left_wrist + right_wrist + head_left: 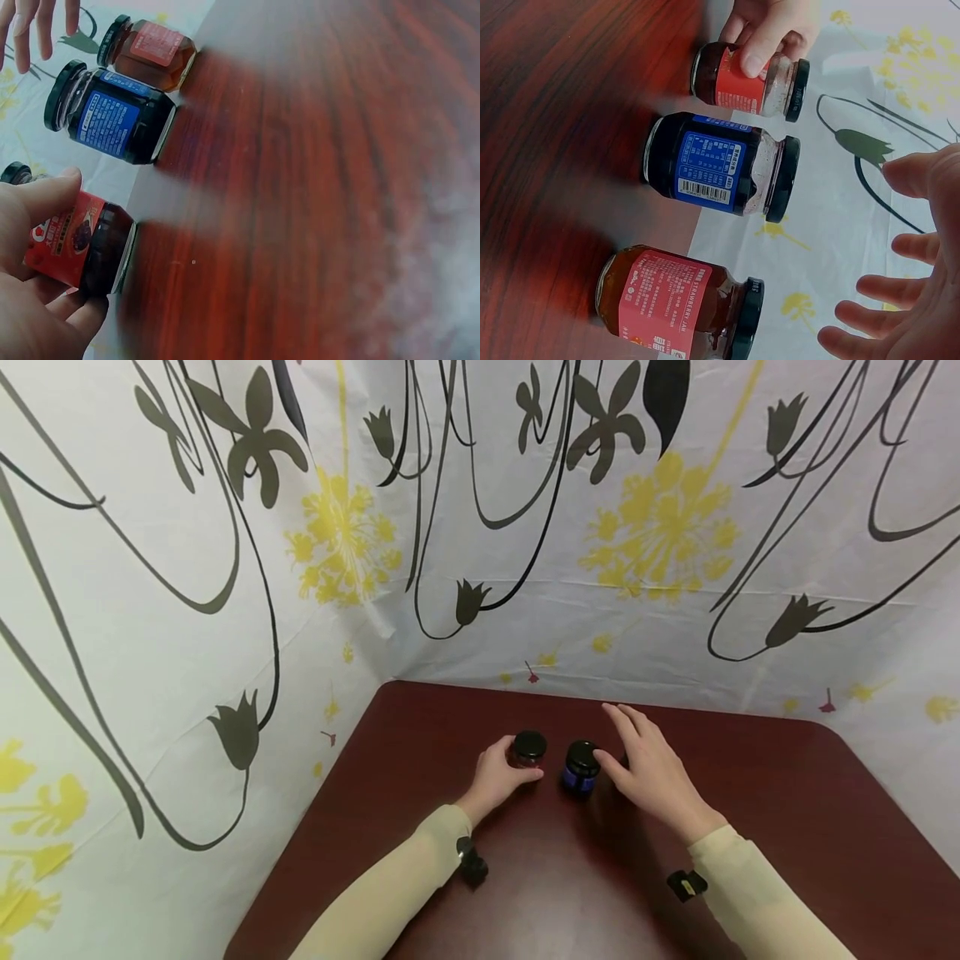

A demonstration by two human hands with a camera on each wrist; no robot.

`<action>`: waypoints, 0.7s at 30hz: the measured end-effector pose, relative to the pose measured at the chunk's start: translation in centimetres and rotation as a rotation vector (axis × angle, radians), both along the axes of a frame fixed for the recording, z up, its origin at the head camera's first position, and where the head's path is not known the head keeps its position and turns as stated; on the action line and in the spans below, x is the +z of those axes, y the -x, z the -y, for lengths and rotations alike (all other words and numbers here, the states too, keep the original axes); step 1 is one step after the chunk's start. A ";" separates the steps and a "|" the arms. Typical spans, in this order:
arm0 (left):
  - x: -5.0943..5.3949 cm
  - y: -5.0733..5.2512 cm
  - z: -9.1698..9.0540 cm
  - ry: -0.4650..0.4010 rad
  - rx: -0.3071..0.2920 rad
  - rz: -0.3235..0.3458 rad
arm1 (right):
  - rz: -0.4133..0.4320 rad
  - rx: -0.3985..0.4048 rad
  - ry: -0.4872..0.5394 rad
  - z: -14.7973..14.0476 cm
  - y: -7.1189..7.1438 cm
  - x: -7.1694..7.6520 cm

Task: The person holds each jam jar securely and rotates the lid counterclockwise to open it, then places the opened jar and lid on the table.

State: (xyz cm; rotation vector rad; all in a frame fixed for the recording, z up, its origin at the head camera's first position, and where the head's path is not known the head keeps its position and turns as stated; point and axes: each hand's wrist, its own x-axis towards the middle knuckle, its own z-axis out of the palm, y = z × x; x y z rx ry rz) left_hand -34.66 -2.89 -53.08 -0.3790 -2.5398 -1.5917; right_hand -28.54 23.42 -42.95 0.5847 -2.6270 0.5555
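My left hand [495,778] grips a small jar with a red label [67,244] and a black lid, thumb on one side and fingers on the other. It stands upright on the table. Just to its right is a jar of dark contents with a blue label [712,165], also upright and untouched as far as I can see. A strawberry jam jar [671,300] with a pinkish-red label completes the row on the right, mostly hidden in the head view by my right hand [658,772]. That hand hovers by the jars, fingers extended, holding nothing.
The jars stand on a dark reddish-brown table [555,885] with rounded far corners. Behind and to the left hangs a white sheet [525,552] printed with grey and yellow flowers, close to the table's far edge. Each sleeve carries a small black wrist camera [687,885].
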 end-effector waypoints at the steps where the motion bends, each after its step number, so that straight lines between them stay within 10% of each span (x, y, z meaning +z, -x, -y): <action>1: 0.0 0.0 0.0 -0.003 0.006 -0.004 | 0.000 0.000 0.000 0.0 0.0 0.0; 21: 2.3 -1.2 0.8 0.031 0.061 -0.135 | -0.013 0.033 -0.016 1.3 0.5 0.5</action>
